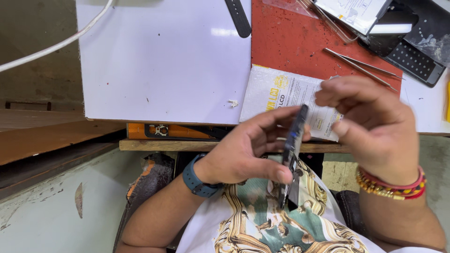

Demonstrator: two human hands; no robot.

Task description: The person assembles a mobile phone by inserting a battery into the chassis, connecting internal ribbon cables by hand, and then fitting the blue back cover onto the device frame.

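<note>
1. Left hand pinches a dark phone edge-on, thumb low on one face, fingers on the other; it is held in the air over the lap, just off the table edge.
2. Right hand hovers beside the phone top, fingers curled, holding nothing I can make out.
3. Risk: thin pinch grip, so a twist or push from the right hand could slip the phone down to the lap or floor.
4. Risk: squeezing the faces may flex or crack it.
5. Tweezers and paper packet sit close; an elbow could knock them.
</note>
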